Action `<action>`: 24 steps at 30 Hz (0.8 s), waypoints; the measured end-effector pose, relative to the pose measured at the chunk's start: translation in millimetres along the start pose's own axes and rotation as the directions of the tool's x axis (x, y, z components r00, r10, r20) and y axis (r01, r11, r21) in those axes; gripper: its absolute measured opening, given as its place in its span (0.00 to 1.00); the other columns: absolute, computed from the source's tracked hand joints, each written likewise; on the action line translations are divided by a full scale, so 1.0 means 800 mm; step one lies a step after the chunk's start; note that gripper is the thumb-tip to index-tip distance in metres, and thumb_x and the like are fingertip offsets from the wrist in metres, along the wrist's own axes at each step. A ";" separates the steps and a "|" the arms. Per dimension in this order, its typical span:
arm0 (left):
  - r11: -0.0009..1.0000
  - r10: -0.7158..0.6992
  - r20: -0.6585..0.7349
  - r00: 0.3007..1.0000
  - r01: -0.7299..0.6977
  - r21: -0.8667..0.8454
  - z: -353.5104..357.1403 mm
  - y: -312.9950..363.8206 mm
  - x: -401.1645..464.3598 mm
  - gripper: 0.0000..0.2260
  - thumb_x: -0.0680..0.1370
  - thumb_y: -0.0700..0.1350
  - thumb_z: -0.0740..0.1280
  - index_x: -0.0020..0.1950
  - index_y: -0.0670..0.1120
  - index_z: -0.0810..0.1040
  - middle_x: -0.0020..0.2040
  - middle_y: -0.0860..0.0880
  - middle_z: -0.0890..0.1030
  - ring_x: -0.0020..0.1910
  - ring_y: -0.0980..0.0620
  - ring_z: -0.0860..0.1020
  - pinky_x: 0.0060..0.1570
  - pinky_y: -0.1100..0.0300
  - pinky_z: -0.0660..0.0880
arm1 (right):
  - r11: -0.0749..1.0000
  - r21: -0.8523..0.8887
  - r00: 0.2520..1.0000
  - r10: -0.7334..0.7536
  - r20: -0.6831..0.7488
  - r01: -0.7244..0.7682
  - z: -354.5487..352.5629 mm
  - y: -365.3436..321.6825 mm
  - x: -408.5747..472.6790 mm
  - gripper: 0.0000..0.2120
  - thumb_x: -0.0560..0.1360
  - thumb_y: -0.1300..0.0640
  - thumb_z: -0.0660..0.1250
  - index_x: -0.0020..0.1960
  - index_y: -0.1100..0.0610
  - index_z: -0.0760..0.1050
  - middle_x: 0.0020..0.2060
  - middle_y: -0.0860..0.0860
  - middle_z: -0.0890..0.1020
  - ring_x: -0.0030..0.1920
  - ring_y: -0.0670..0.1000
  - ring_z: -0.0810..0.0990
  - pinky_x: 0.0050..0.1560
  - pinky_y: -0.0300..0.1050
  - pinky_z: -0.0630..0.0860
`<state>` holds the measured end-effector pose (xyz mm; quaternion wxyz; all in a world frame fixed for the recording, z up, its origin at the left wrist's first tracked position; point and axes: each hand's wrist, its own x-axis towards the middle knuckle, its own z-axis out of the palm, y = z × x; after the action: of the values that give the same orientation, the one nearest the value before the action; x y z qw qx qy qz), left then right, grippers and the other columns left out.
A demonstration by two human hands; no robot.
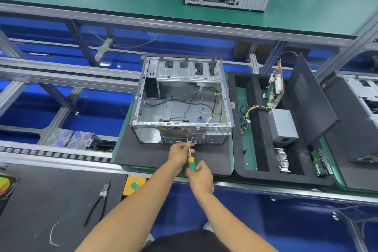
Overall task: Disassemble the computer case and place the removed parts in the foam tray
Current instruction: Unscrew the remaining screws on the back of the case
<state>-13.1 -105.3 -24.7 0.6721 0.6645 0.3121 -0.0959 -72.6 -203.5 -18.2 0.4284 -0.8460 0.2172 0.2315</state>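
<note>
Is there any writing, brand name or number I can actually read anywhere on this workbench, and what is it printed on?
No text is legible in this view.
Small blue sticker on the computer case, left edge: too small to read.
Power supply in the foam tray: no markings readable.
Hard drive in the tray: any print blurred.
Green button on its yellow box: no lettering seen.
Screwdriver: no marking visible.

My one head-worn wide-angle view looks forward and steeply down over the desk [61,200], close above both forearms, conveyor line beyond.
</note>
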 end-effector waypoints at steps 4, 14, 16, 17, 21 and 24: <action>0.997 0.029 0.015 0.999 -0.030 0.076 -0.003 0.004 0.002 0.13 0.87 0.44 0.59 0.55 0.43 0.83 0.38 0.49 0.80 0.41 0.54 0.77 0.38 0.65 0.72 | 0.792 0.515 0.883 0.063 0.466 -0.329 -0.002 0.019 -0.001 0.17 0.81 0.50 0.55 0.51 0.60 0.78 0.35 0.57 0.81 0.27 0.52 0.74 0.30 0.41 0.70; 0.994 0.010 0.085 0.996 -0.019 0.106 -0.008 0.002 0.005 0.14 0.83 0.51 0.66 0.50 0.40 0.78 0.42 0.46 0.80 0.41 0.52 0.73 0.49 0.55 0.71 | 0.772 0.588 0.956 0.086 0.282 -0.243 0.012 0.017 -0.009 0.03 0.75 0.64 0.66 0.42 0.60 0.77 0.33 0.55 0.83 0.30 0.50 0.80 0.29 0.39 0.71; 0.996 -0.005 0.042 0.999 0.001 0.088 -0.008 0.000 0.006 0.15 0.81 0.52 0.70 0.51 0.40 0.78 0.44 0.46 0.79 0.43 0.51 0.75 0.50 0.56 0.72 | 0.806 0.574 0.985 0.065 0.160 -0.146 0.018 0.013 -0.012 0.10 0.73 0.65 0.70 0.38 0.59 0.70 0.31 0.54 0.79 0.30 0.52 0.74 0.28 0.40 0.68; 0.997 -0.007 0.000 1.000 0.007 0.073 -0.008 -0.001 0.006 0.16 0.80 0.52 0.71 0.52 0.39 0.78 0.45 0.46 0.80 0.44 0.51 0.76 0.49 0.57 0.73 | 0.833 0.543 0.993 0.057 0.101 -0.103 0.020 0.010 -0.014 0.13 0.72 0.65 0.71 0.37 0.58 0.67 0.30 0.54 0.77 0.31 0.52 0.71 0.29 0.41 0.66; 0.992 0.055 -0.098 0.994 -0.043 0.121 -0.002 -0.001 0.011 0.12 0.79 0.50 0.73 0.43 0.43 0.79 0.43 0.46 0.83 0.43 0.51 0.78 0.47 0.58 0.75 | 0.886 0.457 0.993 0.035 0.108 -0.081 0.016 0.007 -0.015 0.11 0.73 0.64 0.68 0.41 0.57 0.66 0.34 0.54 0.73 0.33 0.52 0.69 0.32 0.44 0.66; 0.986 0.072 -0.119 0.990 -0.053 0.158 0.002 -0.002 0.013 0.13 0.80 0.50 0.72 0.39 0.46 0.77 0.41 0.48 0.83 0.41 0.51 0.78 0.47 0.57 0.74 | 0.691 0.597 0.861 0.072 0.504 -0.408 0.003 0.008 -0.017 0.11 0.80 0.53 0.59 0.49 0.59 0.76 0.34 0.55 0.78 0.31 0.50 0.71 0.29 0.42 0.70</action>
<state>-5.0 -103.8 -32.0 0.6006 0.7286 0.3242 -0.0569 -87.5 -203.0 -15.9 0.7123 -0.5138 0.2958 0.3756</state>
